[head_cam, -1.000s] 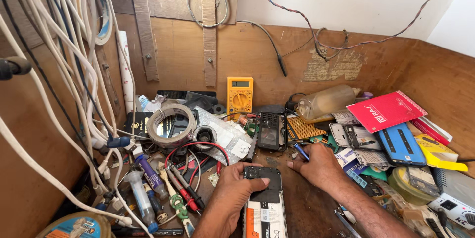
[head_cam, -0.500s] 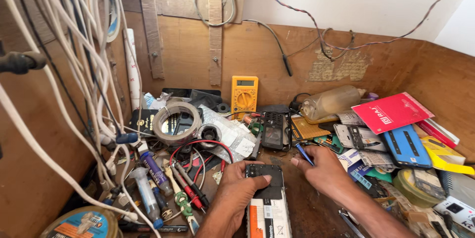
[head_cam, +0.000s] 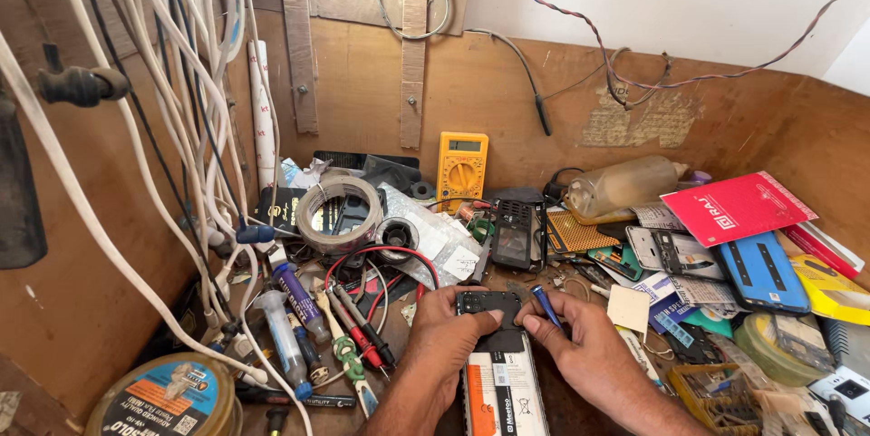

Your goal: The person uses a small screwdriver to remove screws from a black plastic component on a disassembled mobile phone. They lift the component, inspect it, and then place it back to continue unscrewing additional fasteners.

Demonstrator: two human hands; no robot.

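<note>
Bench inventory, head view:

- Your left hand (head_cam: 444,332): closed round the left edge of the opened phone (head_cam: 494,354), thumb laid over its dark top section.
- Your right hand (head_cam: 580,345): fingers curled at the phone's right edge, w/ a blue-tipped tool (head_cam: 546,305) pinched between them; prob. a small screwdriver, tip too small to tell.
- Opened phone: lies back-up on the bench at bottom centre, btwn both your hands; white battery w/ orange stripe shows in the lower half.
- Yellow multimeter (head_cam: 461,169): upright against the wooden back wall, well behind the phone.
- Tape roll (head_cam: 340,214): tilted, left of the multimeter, on a pile of parts.
- Red & black probe leads (head_cam: 381,259): looped just left of your left hand.
- Screwdrivers & syringe-type tubes (head_cam: 299,327): row lying left of the phone.
- Black phone frame (head_cam: 517,235): just behind the phone, near the multimeter.
- Red booklet (head_cam: 736,208) & blue phone cover (head_cam: 761,271): right side, well apart from your hands.
- White cables (head_cam: 172,128): hang down the left wall.
- Solder spool (head_cam: 168,400): bottom left corner.
</note>
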